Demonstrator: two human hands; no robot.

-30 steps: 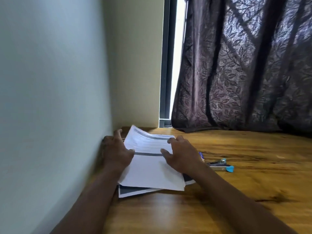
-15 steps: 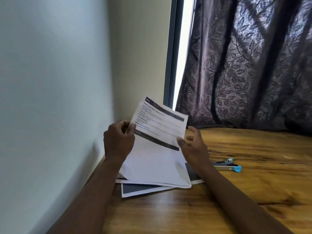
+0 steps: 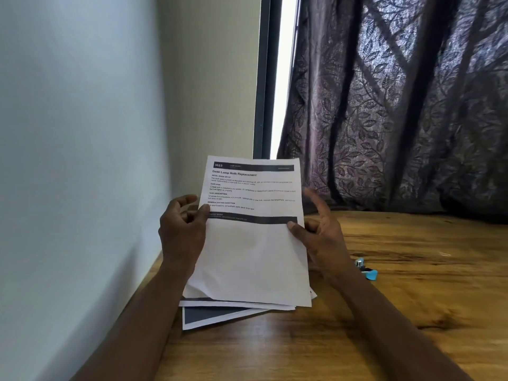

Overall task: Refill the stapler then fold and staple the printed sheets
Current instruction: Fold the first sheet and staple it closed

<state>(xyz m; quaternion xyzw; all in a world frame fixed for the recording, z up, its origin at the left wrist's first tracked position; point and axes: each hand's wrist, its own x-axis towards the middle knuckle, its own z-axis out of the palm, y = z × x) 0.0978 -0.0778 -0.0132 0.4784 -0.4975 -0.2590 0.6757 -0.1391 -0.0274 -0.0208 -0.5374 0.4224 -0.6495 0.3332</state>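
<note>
A printed sheet (image 3: 253, 243) headed "Desk Lamp Bulb Replacement" stands upright in front of me, its lower edge near the table. My left hand (image 3: 182, 232) pinches its left edge. My right hand (image 3: 320, 232) holds its right edge with the thumb on the front and the fingers spread behind. Under it a small pile of other printed sheets (image 3: 220, 312) lies flat on the wooden table (image 3: 412, 284). A small stapler (image 3: 367, 272) with a blue end lies on the table to the right, partly hidden behind my right wrist.
A pale wall (image 3: 82, 160) runs close along the left side of the table. A dark leaf-patterned curtain (image 3: 398, 105) hangs at the back over a window, with a bright gap and dark frame (image 3: 264, 78) beside it.
The top sheet went from lying flat under both hands to being lifted and held upright, facing me. The camera view has tilted upward slightly.
</note>
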